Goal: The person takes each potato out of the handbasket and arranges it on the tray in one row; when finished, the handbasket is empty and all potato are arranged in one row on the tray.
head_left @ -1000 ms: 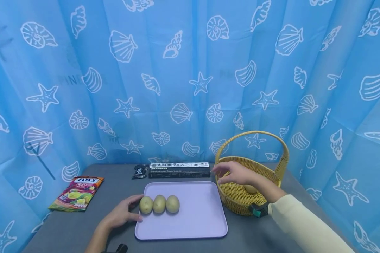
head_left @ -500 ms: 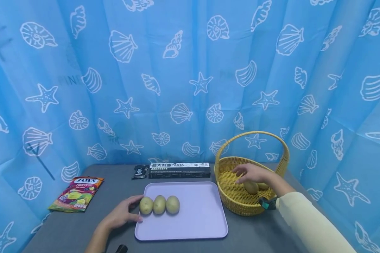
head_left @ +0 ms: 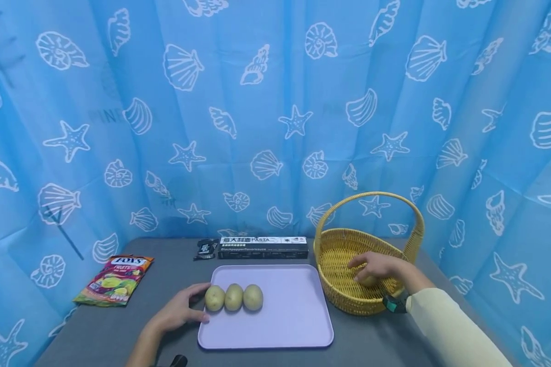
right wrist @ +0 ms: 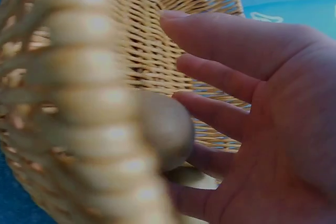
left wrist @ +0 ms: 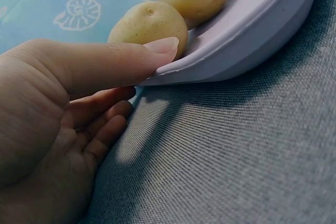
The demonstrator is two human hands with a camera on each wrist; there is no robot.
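Now, One Hand at the Tray's Edge, One Hand Inside the Basket

A tabletop covered with grey woven cloth carries all the things, and behind it, far beyond the fingers of both hands, hangs a blue curtain with white shells and starfish. Beyond the left fingers lie a small black packet and a long pasta box, which is black and white. A bright sweets bag lies to the left of the same fingers, well apart from them.

The left hand reaches in from the near side, and its thumb and forefinger are held wide from each other at the left rim of the lilac tray. Just to the right of these fingers, three potatoes stand in a row on the tray. In the left wrist view the thumb overlaps the nearest potato; I cannot tell if it touches it.

The right hand enters the yellow wicker basket from the right, under its tall handle. A cream sleeve covers the forearm, and a dark wristband is at the wrist. Its fingers are spread and slightly bent. One basket potato is right at the fingertips, partly hidden by the blurred basket rim; whether they touch, I cannot tell.
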